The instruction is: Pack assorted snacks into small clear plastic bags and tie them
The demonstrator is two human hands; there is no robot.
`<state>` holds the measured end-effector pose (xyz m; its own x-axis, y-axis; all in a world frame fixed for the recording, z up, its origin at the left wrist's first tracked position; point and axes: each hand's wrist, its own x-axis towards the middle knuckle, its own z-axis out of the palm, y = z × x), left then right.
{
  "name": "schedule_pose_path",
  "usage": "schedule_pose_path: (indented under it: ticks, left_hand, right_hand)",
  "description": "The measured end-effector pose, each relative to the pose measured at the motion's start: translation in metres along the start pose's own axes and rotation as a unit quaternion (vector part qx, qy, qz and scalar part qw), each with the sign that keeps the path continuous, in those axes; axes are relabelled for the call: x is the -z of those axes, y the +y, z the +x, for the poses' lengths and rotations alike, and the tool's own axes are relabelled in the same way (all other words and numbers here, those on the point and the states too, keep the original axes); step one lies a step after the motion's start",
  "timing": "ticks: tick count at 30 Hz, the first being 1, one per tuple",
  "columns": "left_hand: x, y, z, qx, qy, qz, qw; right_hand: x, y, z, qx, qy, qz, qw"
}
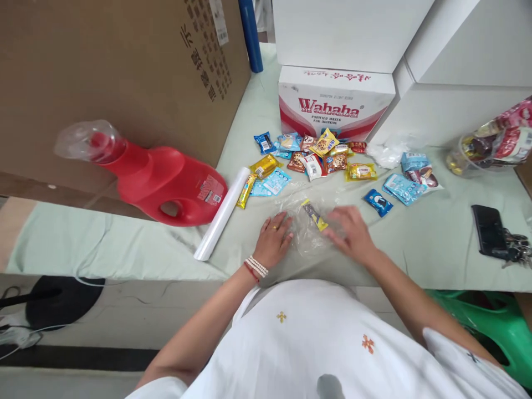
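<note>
A clear plastic bag (305,241) lies flat on the cloth-covered table, with a small dark-and-yellow wrapped snack bar (313,215) on or inside it; I cannot tell which. My left hand (273,241) rests palm down on the bag's left edge, fingers stretched out. On the other side, my right hand (352,233) hovers at or just above the bag's right edge, its fingers spread and slightly blurred, close to the bar. Neither hand holds anything that I can see. Beyond the bag lies a pile of wrapped snacks (315,166).
A white plastic roll (222,213) and a red jug (170,185) lie to the left. A Wahaha carton (336,105) stands behind. On the right are blue packets (404,188), a tub of snacks (469,158), a black phone (488,227) and keys (517,244).
</note>
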<state>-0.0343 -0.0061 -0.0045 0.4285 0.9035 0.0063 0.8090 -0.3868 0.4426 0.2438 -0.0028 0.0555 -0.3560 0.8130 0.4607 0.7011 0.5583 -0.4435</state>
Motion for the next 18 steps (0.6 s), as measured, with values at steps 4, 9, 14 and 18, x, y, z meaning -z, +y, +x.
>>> schedule_pose_path:
  ticks: [4, 9, 14, 18]
  left_hand:
    - [0.013, -0.003, -0.017, 0.028, 0.017, -0.025, 0.999]
    - [0.021, -0.011, -0.036, 0.04, 0.03, -0.001, 0.999]
    - [0.015, -0.011, -0.049, 0.062, 0.051, 0.026, 0.996]
    - [0.015, -0.009, -0.056, 0.041, 0.085, -0.043, 0.995]
  right_hand:
    - [-0.01, -0.009, -0.076, -0.005, -0.077, -0.034, 0.996]
    - [-0.001, -0.003, -0.095, -0.144, 0.109, -0.112, 0.977]
    - [-0.022, -0.024, -0.08, -0.061, -0.064, -0.029, 0.996]
    - [-0.049, -0.027, -0.062, -0.062, -0.133, -0.023, 0.989]
